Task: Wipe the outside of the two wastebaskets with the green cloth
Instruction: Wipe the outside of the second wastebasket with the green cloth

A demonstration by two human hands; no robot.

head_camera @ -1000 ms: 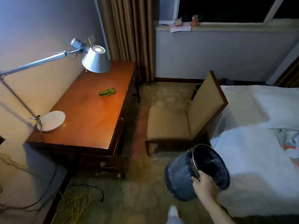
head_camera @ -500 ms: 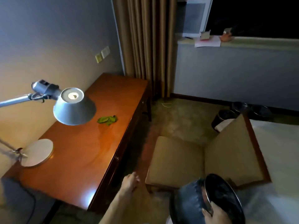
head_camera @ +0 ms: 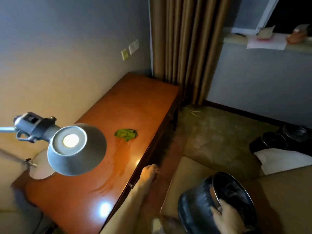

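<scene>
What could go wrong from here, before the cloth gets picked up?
1. The lamp shade hangs low over the desk, close to the line from the left hand to the cloth. A reach may knock it.
2. The right hand holds the basket by its rim only, tipped on its side. It may slip or swing while the person leans in.

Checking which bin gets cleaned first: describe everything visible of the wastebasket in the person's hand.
The wastebasket is round and dark, its wall like creased black leather, with a shiny metal ring at the mouth. It is tipped sideways over the tan chair seat, and its inside looks dark. The right hand grips its rim.
</scene>
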